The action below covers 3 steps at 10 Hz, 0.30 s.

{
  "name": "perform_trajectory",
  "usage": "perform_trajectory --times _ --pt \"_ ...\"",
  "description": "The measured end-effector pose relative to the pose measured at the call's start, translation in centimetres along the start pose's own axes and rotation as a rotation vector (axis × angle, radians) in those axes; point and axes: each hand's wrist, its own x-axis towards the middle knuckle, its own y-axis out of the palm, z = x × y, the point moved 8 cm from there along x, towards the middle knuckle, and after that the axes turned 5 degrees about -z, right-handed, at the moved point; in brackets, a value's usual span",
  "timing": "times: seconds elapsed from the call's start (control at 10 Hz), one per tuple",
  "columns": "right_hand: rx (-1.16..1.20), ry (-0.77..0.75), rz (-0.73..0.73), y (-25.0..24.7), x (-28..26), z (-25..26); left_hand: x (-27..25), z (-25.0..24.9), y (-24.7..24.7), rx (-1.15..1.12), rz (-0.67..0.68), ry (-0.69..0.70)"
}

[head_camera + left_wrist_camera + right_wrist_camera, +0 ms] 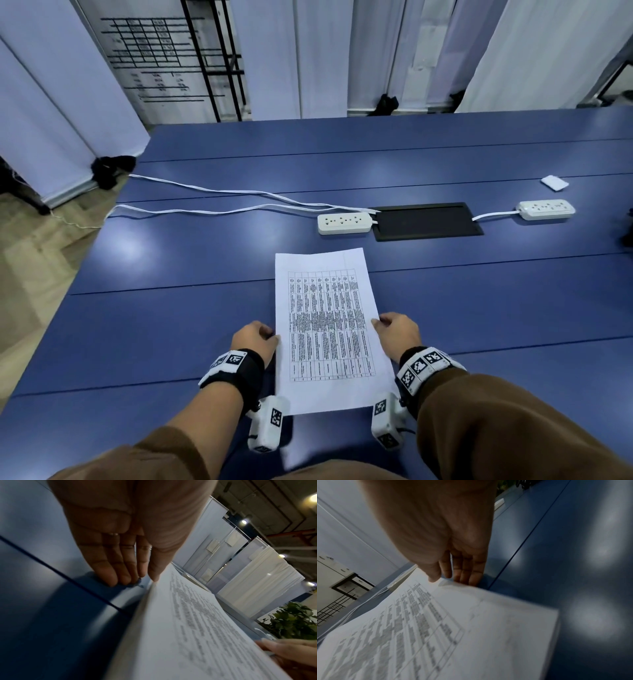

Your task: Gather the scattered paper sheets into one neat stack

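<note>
Both hands, left and right, pinch the long side edges of the printed white paper stack, its long axis pointing away across the blue desk

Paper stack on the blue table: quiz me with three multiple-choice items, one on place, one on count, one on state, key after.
1. Where does the paper stack lie?
A. on the black panel
B. on the blue table, nearer than the black panel
C. on the floor

2. How many white power strips are on the table?
A. one
B. two
C. four

3. How do the hands meet the stack?
A. one at each long side
B. both pressed flat on top
C. only the left touches it

Key: B, the sheets lie on blue tabletop short of the black panel. B, one power strip sits left of the panel and another power strip right of it. A, the left hand is at the left edge and the right hand at the right edge.
</note>
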Motion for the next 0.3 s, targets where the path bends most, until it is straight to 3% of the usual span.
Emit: perform_trajectory --times 0.3 --pt "-0.153 -0.141 0.044 -1.8 -1.6 -2.1 -2.0 4.4 -2.1 0.071 0.105 0.165"
